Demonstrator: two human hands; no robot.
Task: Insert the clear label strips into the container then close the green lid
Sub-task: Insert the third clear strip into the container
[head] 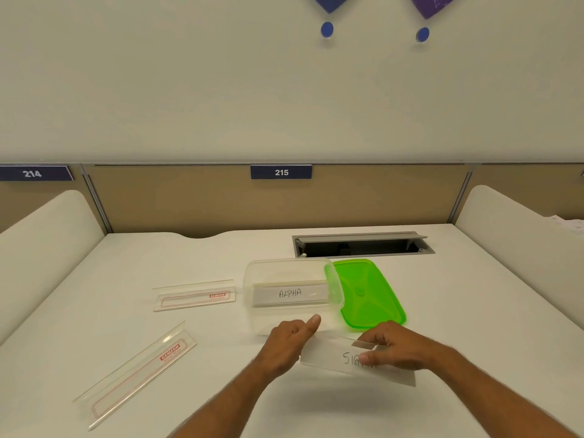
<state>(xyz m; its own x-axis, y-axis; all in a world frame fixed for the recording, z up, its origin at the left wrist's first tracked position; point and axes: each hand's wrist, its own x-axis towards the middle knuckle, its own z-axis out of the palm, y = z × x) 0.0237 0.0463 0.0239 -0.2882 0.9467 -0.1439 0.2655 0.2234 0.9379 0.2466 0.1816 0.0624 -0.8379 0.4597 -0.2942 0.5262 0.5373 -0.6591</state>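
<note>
single head-worn wide-angle view, looking forward and down across the desk [221,254], hands close at the bottom edge, partition and wall beyond

"ALPHA" on strip in container [290,293], "GEMSON" on two loose strips [194,298], desk signs "214" [32,173], "215" [281,172]

My left hand [289,341] low and forward, thumb raised, fingers curled under, my right hand [395,346] beside it, fingertips pinched together, both bare forearms reaching in from below
</note>
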